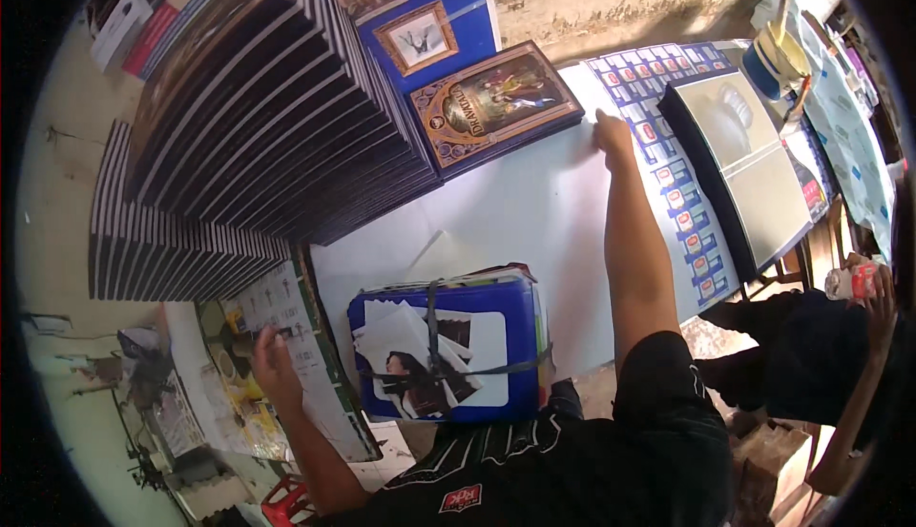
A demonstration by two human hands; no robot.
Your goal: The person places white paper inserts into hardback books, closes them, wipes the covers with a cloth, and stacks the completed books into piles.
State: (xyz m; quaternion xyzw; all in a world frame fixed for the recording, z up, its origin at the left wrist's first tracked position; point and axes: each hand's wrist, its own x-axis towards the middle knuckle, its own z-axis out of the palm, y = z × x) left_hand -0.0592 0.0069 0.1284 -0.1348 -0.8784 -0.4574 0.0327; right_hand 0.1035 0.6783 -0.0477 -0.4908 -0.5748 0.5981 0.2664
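My right hand (614, 136) reaches over the white tabletop, just off the right end of a short pile of flat dark boxes or books (496, 98) with an ornate brown illustrated cover. Its fingers are partly apart and nothing shows in them. To the left, my left hand (276, 367) hovers past the table's edge with loosely bent fingers and no object in it. Between my arms, near my body, lies a blue folder-like bundle (518, 336) tied with dark straps. Loose photo prints (410, 360) are tucked under the straps.
A tall stack of similar dark items (277, 145) fills the left of the white tabletop (515, 212). On the right are printed blue sheets (682, 207) and an open grey-lined box (754, 169). A bucket (775, 58) stands behind. Another person's hand (880, 308) holds a small package at far right.
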